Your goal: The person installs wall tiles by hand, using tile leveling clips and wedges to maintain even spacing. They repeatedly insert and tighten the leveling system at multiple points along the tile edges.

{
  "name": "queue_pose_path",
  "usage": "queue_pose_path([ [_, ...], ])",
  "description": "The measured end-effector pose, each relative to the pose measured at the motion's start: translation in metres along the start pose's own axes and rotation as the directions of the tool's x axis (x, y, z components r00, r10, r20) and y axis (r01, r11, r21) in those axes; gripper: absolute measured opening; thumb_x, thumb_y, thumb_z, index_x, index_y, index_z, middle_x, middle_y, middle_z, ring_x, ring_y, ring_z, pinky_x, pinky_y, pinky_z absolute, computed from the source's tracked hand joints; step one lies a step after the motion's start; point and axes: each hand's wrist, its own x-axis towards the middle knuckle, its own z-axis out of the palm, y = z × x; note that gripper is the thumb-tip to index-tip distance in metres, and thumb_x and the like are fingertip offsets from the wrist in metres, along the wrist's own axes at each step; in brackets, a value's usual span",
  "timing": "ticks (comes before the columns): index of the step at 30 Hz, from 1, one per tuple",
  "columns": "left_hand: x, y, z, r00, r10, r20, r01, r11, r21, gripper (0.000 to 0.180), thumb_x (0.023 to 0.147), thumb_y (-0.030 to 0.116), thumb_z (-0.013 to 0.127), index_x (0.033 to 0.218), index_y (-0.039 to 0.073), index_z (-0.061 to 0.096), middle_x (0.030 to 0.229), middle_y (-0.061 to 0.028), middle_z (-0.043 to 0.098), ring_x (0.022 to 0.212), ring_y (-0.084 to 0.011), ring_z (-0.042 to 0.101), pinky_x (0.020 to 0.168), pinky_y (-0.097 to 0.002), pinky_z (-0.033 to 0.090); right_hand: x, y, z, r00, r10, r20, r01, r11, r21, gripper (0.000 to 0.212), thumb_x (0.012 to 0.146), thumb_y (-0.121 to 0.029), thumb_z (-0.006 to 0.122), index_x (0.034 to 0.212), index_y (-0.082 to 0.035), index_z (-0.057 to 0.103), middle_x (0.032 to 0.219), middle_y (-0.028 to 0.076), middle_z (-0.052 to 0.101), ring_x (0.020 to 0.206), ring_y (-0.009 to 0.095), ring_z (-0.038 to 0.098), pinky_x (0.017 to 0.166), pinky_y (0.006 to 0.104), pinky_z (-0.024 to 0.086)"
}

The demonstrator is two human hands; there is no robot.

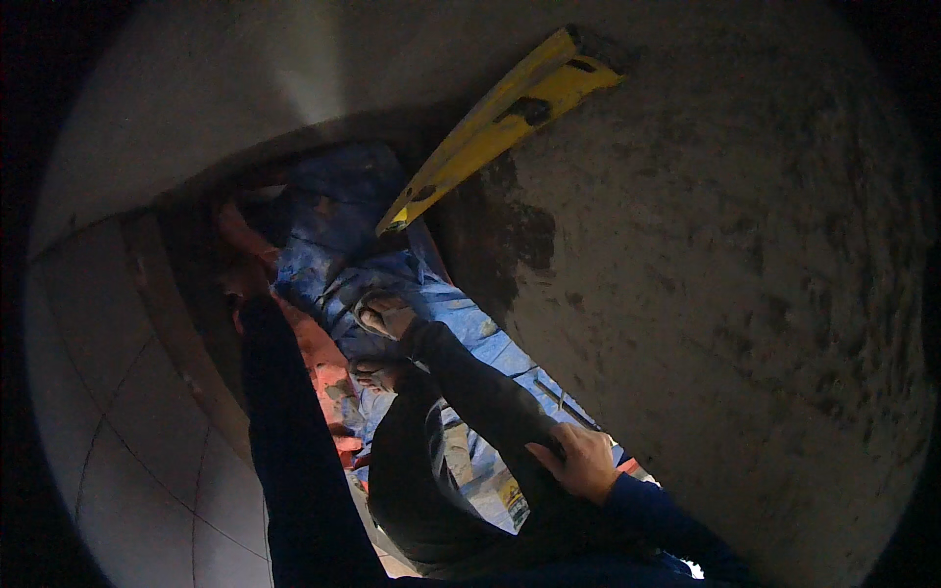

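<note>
My right hand (585, 465) rests on my dark-trousered leg, its thumb apart from the other fingers, and nothing shows in it. On the far left, my left arm reaches forward in a dark sleeve. My left hand (248, 278) is in deep shade beside the orange sheet (316, 353), its fingers too dim to make out. Between my arms lies a crumpled blue tarp (470, 314) with my sandaled feet on it. A yellow spirit level (500, 122) stands tilted at the far end, against the rough wall (706, 274).
Pale tiles (147, 441) with dark joints cover the left side. The rough grey wall rises along the right, with a dark patch (524, 230) near the level. A thin dark rod (567, 404) lies at the tarp's right edge.
</note>
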Motion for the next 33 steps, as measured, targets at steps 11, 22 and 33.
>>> queue_pose_path([
  [11, -0.033, -0.031, 0.082, 0.961, 0.227, -0.155, -0.232, 0.973, -0.016, 0.033, 0.094, 0.031, 0.057, 0.118, 0.011, 0.067, 0.118, -0.0127, 0.066, 0.114, -0.032, 0.06, 0.1, -0.0481, 0.045, 0.0, 0.002, 0.003, 1.0, -0.006, 0.026, 0.007, 1.0, -0.027, 0.036, 0.091, -0.034, 0.073, 0.094, -0.001, 0.059, 0.081, 0.02, 0.064, 0.075, 0.04, 0.064, 0.065, 0.0467, 0.051],
  [22, 0.005, -0.007, 0.045, 0.914, 0.26, -0.311, -0.308, 0.944, -0.118, 0.035, 0.096, 0.033, 0.053, 0.112, 0.007, 0.07, 0.12, -0.0115, 0.068, 0.101, -0.0279, 0.068, 0.084, -0.0455, 0.055, 0.003, 0.013, 0.008, 0.996, -0.052, -0.076, 0.045, 0.995, -0.091, 0.037, 0.085, -0.037, 0.078, 0.09, -0.003, 0.066, 0.074, 0.013, 0.066, 0.061, 0.028, 0.067, 0.055, 0.0383, 0.051],
  [33, 0.06, 0.049, 0.04, 0.982, 0.112, -0.151, -0.145, 0.962, -0.23, 0.041, 0.094, 0.036, 0.055, 0.123, 0.008, 0.064, 0.13, -0.0136, 0.061, 0.111, -0.0291, 0.062, 0.088, -0.0476, 0.053, 0.006, 0.003, 0.005, 0.994, 0.007, -0.112, -0.009, 1.0, -0.02, 0.035, 0.083, -0.034, 0.08, 0.091, -0.002, 0.067, 0.073, 0.014, 0.066, 0.062, 0.03, 0.067, 0.056, 0.0397, 0.052],
])
